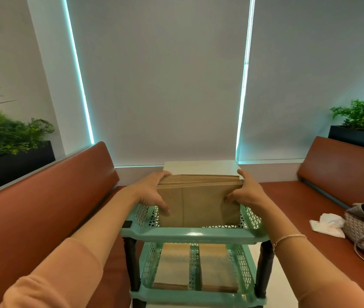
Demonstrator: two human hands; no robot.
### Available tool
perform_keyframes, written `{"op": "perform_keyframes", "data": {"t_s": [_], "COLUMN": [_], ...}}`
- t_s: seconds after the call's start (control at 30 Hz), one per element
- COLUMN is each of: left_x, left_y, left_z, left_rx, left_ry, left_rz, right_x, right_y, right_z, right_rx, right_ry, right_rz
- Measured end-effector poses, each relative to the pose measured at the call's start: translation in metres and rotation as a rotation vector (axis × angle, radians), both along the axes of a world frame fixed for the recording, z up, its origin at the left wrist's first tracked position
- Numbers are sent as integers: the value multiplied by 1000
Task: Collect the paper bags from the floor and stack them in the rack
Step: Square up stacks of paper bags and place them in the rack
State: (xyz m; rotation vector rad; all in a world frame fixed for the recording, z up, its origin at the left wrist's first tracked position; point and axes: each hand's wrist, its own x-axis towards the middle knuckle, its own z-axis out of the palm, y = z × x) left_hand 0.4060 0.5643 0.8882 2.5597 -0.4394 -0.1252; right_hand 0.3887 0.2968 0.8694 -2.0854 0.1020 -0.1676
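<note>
Grip of both hands, left and right, around paper bags over rack

Matt brown paper bags sit in a glossy mint-green plastic rack with perforated sides and dark posts. Smooth reddish-brown leather-look benches flank it.
</note>
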Motion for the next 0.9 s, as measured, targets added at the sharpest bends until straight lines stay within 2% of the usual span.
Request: {"op": "perform_keyframes", "data": {"t_s": [0.13,0.37,0.4,0.5,0.53,0.63,0.73,0.9], "left_x": [3,6,8,12,13,14,13,14], "left_y": [-2,-29,-31,-31,-31,-30,-30,-28], "left_z": [23,19,16,10,10,11,11,11], "left_rx": [116,472,476,412,406,406,413,390], "left_ry": [87,-108,-122,-96,-93,-91,-99,-85], "left_rz": [-31,-27,-27,-20,-20,-15,-28,-53], "right_x": [3,10,9,-1,-4,-10,-10,-9], "right_y": [-2,-2,0,17,26,60,74,61], "right_z": [2,0,2,14,18,21,21,27], "right_rx": [-56,-105,-214,-821,-934,-1092,-1147,-1060], "right_ry": [32,61,45,-76,-127,-228,-185,-109], "right_rz": [26,24,24,-17,17,260,392,388]}}
